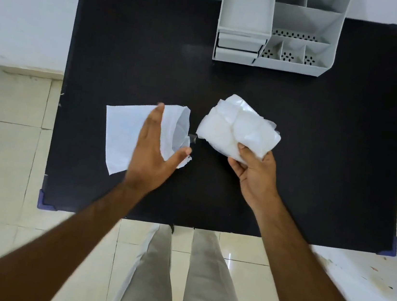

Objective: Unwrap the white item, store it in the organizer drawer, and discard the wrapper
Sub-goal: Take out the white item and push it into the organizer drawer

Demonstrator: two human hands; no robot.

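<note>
A flat white wrapper [123,135] lies on the black table [250,94], its open mouth facing right. My left hand [151,154] hovers over it with fingers spread, holding nothing. To the right, my right hand [252,172] grips the lower edge of a folded white item [238,127] and holds it just above the table. A grey desk organizer [306,35] stands at the table's back edge, with two small drawers [238,47] stacked at its left front, both pushed in.
The organizer has a tall tray section on the left and several open compartments on the right. White wall runs behind the table and tiled floor [3,150] lies to the left. My legs [176,273] stand at the near edge.
</note>
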